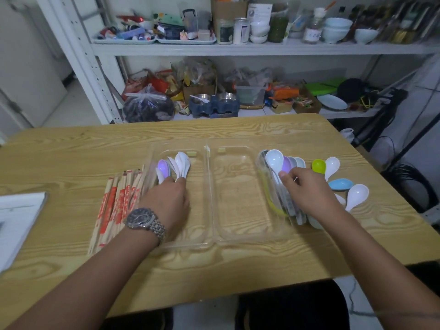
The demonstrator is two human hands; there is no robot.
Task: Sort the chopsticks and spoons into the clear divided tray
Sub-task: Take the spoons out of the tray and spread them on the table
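Fanning spoon bundles (pixel 182 164) are gripped by the left hand (pixel 166 198) and right hand (pixel 307 191) at the clear divided tray (pixel 238 201); spillage is risked if loosened.

Centre frame: left grip (pixel 166 198) holds spoons (pixel 177 164) in tray (pixel 238 201) left compartment. Right grip (pixel 307 189) pinches white spoon (pixel 274 158) atop pile (pixel 294 163), right. Chopsticks (pixel 116 201) on bench (pixel 238 270), left.
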